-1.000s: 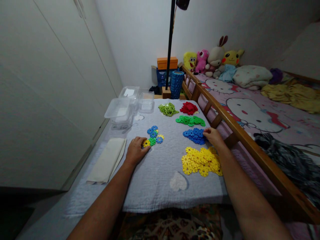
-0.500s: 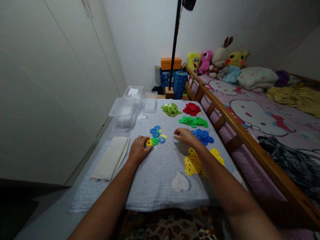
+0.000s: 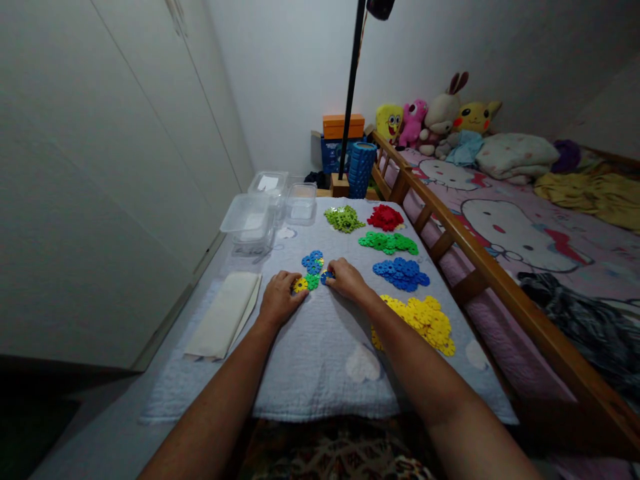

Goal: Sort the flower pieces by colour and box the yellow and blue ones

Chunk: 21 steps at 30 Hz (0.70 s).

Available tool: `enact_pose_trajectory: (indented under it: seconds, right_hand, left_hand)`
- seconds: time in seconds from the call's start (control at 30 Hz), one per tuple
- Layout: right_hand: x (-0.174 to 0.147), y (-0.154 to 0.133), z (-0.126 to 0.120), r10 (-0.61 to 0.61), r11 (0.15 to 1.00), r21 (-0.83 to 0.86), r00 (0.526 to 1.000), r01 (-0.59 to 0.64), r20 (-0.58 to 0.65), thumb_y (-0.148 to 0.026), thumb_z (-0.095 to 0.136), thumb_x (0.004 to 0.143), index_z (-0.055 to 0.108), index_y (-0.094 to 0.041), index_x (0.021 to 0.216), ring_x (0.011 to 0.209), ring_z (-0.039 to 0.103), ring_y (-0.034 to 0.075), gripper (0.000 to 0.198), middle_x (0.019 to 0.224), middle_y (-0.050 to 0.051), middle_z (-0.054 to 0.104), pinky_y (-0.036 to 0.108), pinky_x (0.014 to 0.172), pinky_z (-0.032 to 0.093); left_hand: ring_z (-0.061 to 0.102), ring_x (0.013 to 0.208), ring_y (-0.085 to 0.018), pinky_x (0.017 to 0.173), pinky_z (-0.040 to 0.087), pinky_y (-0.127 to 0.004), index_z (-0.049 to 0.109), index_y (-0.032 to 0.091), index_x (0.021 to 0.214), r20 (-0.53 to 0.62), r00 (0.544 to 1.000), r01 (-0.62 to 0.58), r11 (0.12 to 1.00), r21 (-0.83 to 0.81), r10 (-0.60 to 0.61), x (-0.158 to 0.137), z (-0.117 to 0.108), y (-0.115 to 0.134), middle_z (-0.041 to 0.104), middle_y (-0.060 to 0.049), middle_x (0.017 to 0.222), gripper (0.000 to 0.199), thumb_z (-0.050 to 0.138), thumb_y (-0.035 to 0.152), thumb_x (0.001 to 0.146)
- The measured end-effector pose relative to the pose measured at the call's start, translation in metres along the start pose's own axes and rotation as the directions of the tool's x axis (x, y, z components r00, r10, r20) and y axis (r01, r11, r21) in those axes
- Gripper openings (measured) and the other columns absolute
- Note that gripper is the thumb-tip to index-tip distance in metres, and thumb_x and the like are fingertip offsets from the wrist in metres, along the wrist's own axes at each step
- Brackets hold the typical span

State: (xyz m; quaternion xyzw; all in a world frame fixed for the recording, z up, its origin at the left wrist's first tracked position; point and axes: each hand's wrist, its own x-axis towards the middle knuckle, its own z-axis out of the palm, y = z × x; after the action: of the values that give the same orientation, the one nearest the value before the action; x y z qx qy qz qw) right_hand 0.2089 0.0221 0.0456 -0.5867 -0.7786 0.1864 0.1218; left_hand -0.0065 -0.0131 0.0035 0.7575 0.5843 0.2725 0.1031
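A small cluster of notched plastic discs lies mid-table: blue discs (image 3: 313,261) at the back, a green disc (image 3: 312,282) in front of them. My left hand (image 3: 281,297) is closed on a yellow disc (image 3: 301,285) at the cluster's left side, thumb in front and fingers behind. On the right side, my right hand (image 3: 346,280) pinches a blue disc (image 3: 325,277), partly covered by the fingers. Whether these discs are slotted together is too small to tell.
Piles of yellow discs (image 3: 425,321), blue discs (image 3: 401,274), green discs (image 3: 389,243), red discs (image 3: 385,217) and lime pieces (image 3: 343,219) line the right side. Clear plastic containers (image 3: 250,217) and a folded cloth (image 3: 224,317) sit left. A wooden bed rail (image 3: 445,230) borders the table.
My right hand has moved left from beside the blue pile to the cluster and taken hold of the blue disc there. My left hand stays on the yellow disc.
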Motion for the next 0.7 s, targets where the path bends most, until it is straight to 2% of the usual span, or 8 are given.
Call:
enact_pose_trajectory:
  seconds: [0.1,0.17,0.27,0.37,0.53,0.7]
  right_hand:
    - [0.001,0.009,-0.005,0.007,0.992,0.122,1.0,-0.004,-0.022,-0.017,0.064,0.083,0.067,-0.019,0.088,0.085,0.059,0.016,0.007,0.091,0.003,0.069,0.025,0.074,0.04]
    - [0.001,0.02,-0.014,0.033,0.971,0.237,0.998,-0.021,-0.048,-0.015,0.063,0.08,0.065,-0.019,0.082,0.077,0.059,0.015,0.005,0.081,0.001,0.068,0.024,0.07,0.039]
    - [-0.002,0.049,-0.035,0.082,0.917,0.397,0.99,-0.03,-0.114,-0.02,0.065,0.076,0.062,-0.019,0.077,0.068,0.056,0.014,0.003,0.072,-0.002,0.064,0.023,0.064,0.039]
    - [-0.012,0.086,-0.06,0.187,0.874,0.48,0.963,-0.072,-0.196,-0.026,0.065,0.072,0.061,-0.02,0.077,0.062,0.054,0.014,0.009,0.065,-0.004,0.059,0.023,0.059,0.038]
    - [-0.034,0.139,-0.085,0.341,0.877,0.436,0.9,-0.202,-0.27,-0.029,0.066,0.067,0.065,-0.02,0.082,0.058,0.052,0.014,0.018,0.06,-0.004,0.057,0.024,0.054,0.035]
    - [-0.043,0.159,-0.086,0.307,0.935,0.271,0.904,-0.229,-0.296,-0.024,0.064,0.07,0.069,-0.019,0.082,0.061,0.054,0.014,0.013,0.065,-0.003,0.062,0.024,0.058,0.036]
  left_hand:
    - [0.06,0.097,-0.027,0.089,0.048,-0.04,0.067,0.021,0.112,0.0,1.0,0.001,1.0,-0.002,-0.001,0.0,0.0,0.0,0.063,-0.008,0.102,0.036,0.07,0.038,0.08]
    - [0.06,0.098,-0.027,0.089,0.049,-0.04,0.067,0.022,0.111,0.001,1.0,-0.002,1.0,-0.004,0.002,0.0,0.0,0.0,0.063,-0.008,0.102,0.036,0.07,0.038,0.08]
    - [0.06,0.099,-0.027,0.09,0.049,-0.039,0.067,0.023,0.111,-0.004,1.0,-0.003,1.0,-0.006,0.003,-0.001,0.0,0.0,0.063,-0.007,0.102,0.035,0.07,0.039,0.08]
    - [0.06,0.098,-0.027,0.09,0.048,-0.039,0.066,0.023,0.111,-0.012,1.0,-0.008,1.0,-0.008,0.008,-0.001,0.0,0.0,0.063,-0.007,0.103,0.035,0.07,0.039,0.08]
    - [0.059,0.097,-0.027,0.089,0.048,-0.04,0.067,0.021,0.111,-0.006,1.0,-0.01,1.0,-0.011,0.01,-0.001,0.0,-0.001,0.063,-0.008,0.103,0.035,0.069,0.039,0.081]
    - [0.059,0.097,-0.026,0.088,0.048,-0.039,0.067,0.022,0.111,-0.003,1.0,-0.001,1.0,-0.004,0.001,-0.001,0.0,-0.001,0.063,-0.008,0.102,0.035,0.069,0.04,0.081]
